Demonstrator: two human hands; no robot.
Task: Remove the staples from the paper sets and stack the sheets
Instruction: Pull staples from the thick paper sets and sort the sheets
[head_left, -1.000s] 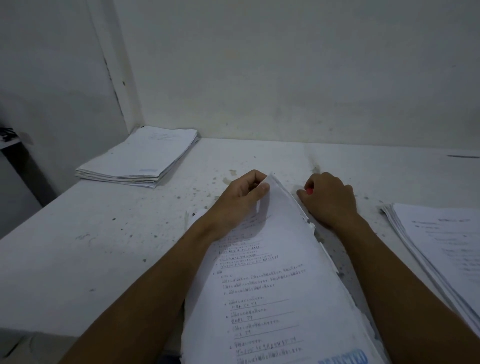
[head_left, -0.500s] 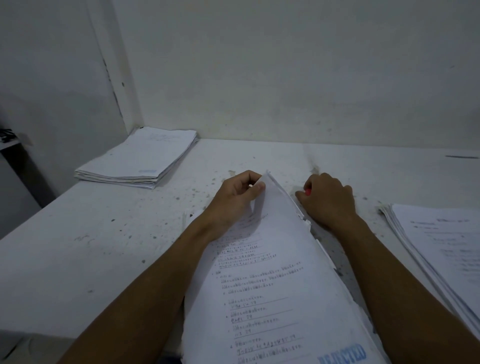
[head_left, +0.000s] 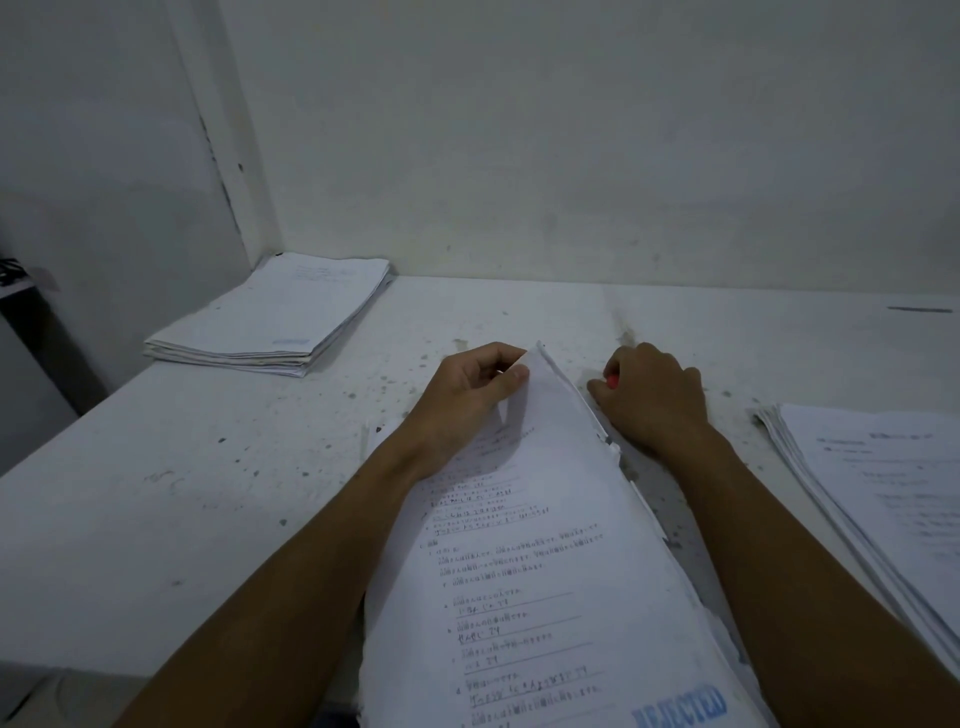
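A thick set of printed sheets (head_left: 540, 582) lies in front of me, tilted up along its left side, with a blue "REJECTED" stamp near its bottom. My left hand (head_left: 467, 395) pinches the top corner of this paper set between thumb and fingers. To the right of that corner, my right hand (head_left: 654, 400) rests fisted on the table and holds a small red object (head_left: 613, 381), mostly hidden by the fingers. No staple is visible.
A neat stack of sheets (head_left: 275, 317) sits at the far left corner against the wall. Another pile of papers (head_left: 878, 499) lies at the right edge. The white table (head_left: 208, 493) is speckled with dark spots. A wall closes off the back.
My left hand has lifted the paper set's top corner slightly higher and away from me. The right hand has barely moved.
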